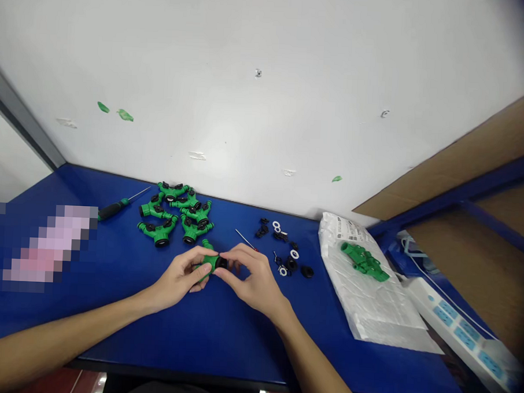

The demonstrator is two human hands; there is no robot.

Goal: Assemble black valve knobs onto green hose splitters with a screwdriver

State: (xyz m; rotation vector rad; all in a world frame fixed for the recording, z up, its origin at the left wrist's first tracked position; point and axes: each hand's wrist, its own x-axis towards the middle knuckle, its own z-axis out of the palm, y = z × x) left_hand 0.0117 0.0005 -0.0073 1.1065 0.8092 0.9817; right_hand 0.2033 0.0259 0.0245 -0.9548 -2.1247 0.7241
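Between my hands, above the blue table, is a green Y-shaped hose splitter [209, 260]. My left hand [184, 277] is closed around its green body, thumb on top. At its right end sits a black ring-like collar [221, 263], pinched by the thumb and fingers of my right hand [252, 277]. My fingers cover part of both pieces. Just behind my hands, several green splitters with black valve levers [160, 231] lie in a group. Small black fittings [307, 271] and white washers [294, 254] are scattered to the right of my right hand.
A screwdriver [110, 210] lies at the left, and a thin red-handled one [245, 240] behind my right hand. Green splitter bodies [365, 263] rest on a white plastic bag [382, 309] at the right. Beyond it is a power strip [460, 332]. A white wall [231, 102] closes the back.
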